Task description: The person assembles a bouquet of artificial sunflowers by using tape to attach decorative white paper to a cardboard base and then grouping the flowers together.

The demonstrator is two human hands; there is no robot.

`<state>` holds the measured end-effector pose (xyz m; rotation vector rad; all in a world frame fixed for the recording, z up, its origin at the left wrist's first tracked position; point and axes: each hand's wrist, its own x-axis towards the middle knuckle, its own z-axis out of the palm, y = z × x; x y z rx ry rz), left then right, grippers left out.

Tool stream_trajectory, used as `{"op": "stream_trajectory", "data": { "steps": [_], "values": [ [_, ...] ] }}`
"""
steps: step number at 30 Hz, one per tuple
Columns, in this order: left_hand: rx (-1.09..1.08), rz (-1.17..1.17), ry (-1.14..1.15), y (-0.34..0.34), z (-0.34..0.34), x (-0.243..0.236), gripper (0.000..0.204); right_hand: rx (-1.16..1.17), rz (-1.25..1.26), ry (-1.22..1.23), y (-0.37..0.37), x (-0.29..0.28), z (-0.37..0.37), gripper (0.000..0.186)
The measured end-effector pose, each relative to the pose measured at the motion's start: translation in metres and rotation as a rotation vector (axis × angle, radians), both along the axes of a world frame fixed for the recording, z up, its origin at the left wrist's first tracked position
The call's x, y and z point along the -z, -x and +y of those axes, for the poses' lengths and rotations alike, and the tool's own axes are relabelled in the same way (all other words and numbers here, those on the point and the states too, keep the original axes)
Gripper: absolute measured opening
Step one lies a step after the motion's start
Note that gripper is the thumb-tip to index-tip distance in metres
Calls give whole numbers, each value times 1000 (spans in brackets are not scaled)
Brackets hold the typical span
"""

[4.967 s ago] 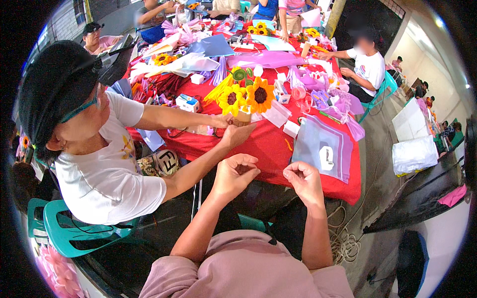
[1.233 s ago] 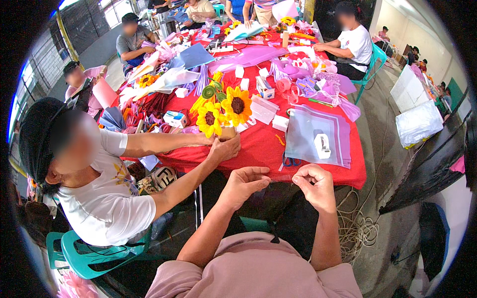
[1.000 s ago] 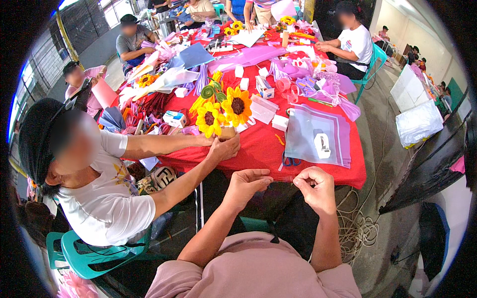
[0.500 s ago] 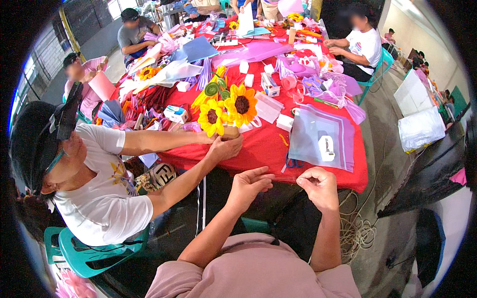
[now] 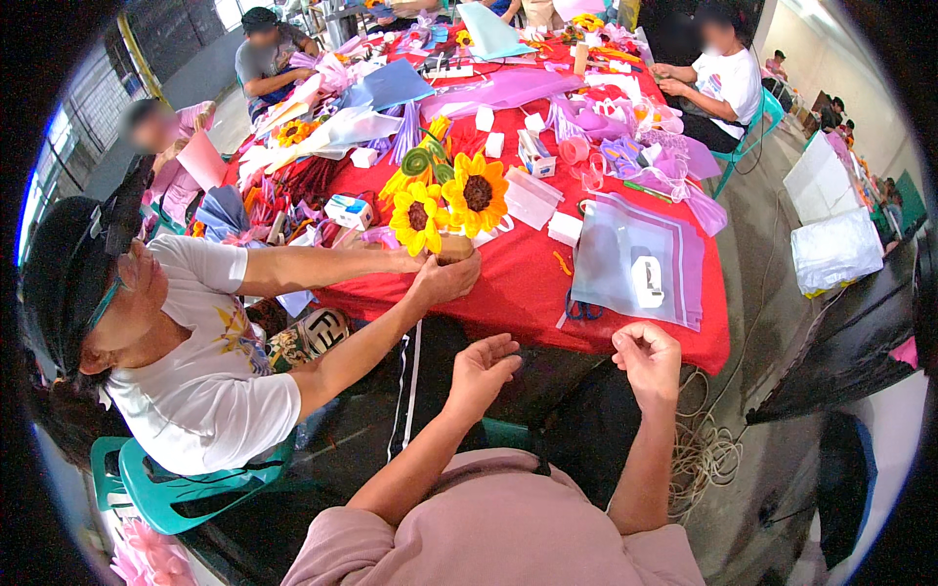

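Note:
My left hand point(image 5: 482, 366) hangs just before the table's front edge, fingers curved and apart with nothing visible in them. To its right, my right hand point(image 5: 645, 356) is pinched; anything between its fingertips is too small to make out. Beyond them on the red tablecloth point(image 5: 518, 303) lie blue scissors point(image 5: 583, 311) and clear and purple plastic sheets point(image 5: 635, 259). At my left, a person in a white shirt point(image 5: 195, 381) holds a brown-based bunch of yellow and orange sunflowers point(image 5: 420, 220) with both hands.
The table carries wrapping sheets point(image 5: 489, 98), small white boxes point(image 5: 564, 228), a pink roll point(image 5: 572, 151) and coloured stems. Other people point(image 5: 723, 98) sit or stand around it. A green chair point(image 5: 176, 488) is at left; coiled cable point(image 5: 703, 459) lies on the floor at right.
My hands have moved farther apart, the right one rightward and slightly up. The neighbour still holds the sunflowers. At the far end, a pale sheet has been shifted about.

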<state>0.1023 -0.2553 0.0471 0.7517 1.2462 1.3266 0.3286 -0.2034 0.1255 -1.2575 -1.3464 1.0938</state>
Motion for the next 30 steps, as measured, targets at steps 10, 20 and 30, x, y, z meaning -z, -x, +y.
{"op": "stream_trajectory", "data": {
  "steps": [10,20,30],
  "values": [
    [-370,100,-147,44,43,-14,36,66,616,140,74,80,90,37],
    [-363,113,-115,23,52,-39,35,-450,340,-49,137,113,169,131],
    [-344,167,-204,38,112,-31,57,-720,552,-187,194,85,208,143]
  ]
}}
